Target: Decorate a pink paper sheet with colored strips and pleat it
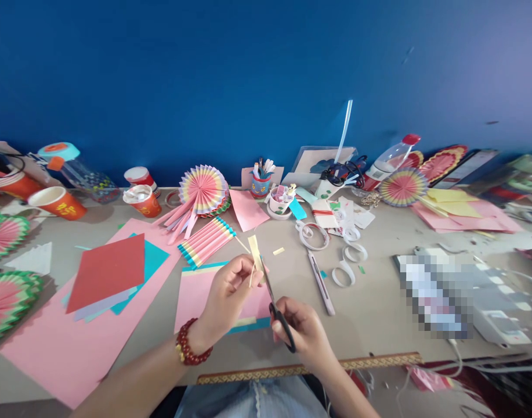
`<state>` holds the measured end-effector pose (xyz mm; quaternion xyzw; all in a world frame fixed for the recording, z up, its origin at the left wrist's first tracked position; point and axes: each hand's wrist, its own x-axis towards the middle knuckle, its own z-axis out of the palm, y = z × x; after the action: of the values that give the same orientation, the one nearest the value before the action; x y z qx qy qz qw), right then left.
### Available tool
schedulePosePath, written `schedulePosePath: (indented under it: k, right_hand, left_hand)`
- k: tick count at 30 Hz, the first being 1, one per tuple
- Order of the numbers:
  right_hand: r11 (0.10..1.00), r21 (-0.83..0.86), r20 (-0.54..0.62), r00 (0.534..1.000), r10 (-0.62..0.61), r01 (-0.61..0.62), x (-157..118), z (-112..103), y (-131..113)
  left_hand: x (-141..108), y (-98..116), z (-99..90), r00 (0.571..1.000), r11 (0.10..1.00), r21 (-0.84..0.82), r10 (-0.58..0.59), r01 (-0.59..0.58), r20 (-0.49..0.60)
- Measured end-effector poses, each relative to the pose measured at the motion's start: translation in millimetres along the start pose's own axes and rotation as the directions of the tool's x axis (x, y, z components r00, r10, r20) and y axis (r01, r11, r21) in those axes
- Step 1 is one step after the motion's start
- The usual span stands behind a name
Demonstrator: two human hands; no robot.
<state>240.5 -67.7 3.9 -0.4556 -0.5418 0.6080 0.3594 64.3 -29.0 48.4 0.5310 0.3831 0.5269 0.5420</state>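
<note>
Pinched between the fingertips of my left hand point(227, 293) are a pale yellow paper strip point(254, 248) and a thin stick point(242, 244). My right hand point(304, 325) grips a pair of scissors point(284, 328) by the black handles. The blades point up along the right side of the strip; whether they touch it I cannot tell. Beneath my left hand lies a pink sheet point(194, 293) with blue and yellow edges. Just beyond rests a pleated pink piece point(207, 241) with blue and yellow ends. A small yellow scrap point(278, 251) lies to the right of the strip.
Tape rolls point(344, 273) and a utility knife point(321, 283) lie to the right. Coloured paper sheets point(107, 273) cover the left side. Paper fans point(203, 188), paper cups point(144, 202) and a bottle point(385, 162) stand along the blue wall. A blurred phone point(435, 299) sits at right.
</note>
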Motion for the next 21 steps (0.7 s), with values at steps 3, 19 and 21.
schedulePosePath:
  k: [3, 19, 21]
  right_hand:
    - [1.000, 0.005, 0.002, 1.000, -0.005, 0.005, -0.6, 1.1, -0.3]
    - [1.000, -0.027, -0.010, 1.000, -0.006, 0.005, -0.4, 2.8, -2.0]
    - [1.000, -0.022, -0.010, 1.000, -0.009, 0.009, -0.5, 3.1, -1.7]
  left_hand:
    - [-0.5, -1.3, -0.1, 1.000, 1.000, -0.012, -0.011, 0.011, 0.001]
    - [1.7, -1.2, 1.4, 1.000, 1.000, -0.002, -0.013, 0.013, -0.010]
    - [1.5, -1.0, 1.4, 1.000, 1.000, -0.004, -0.011, 0.011, -0.013]
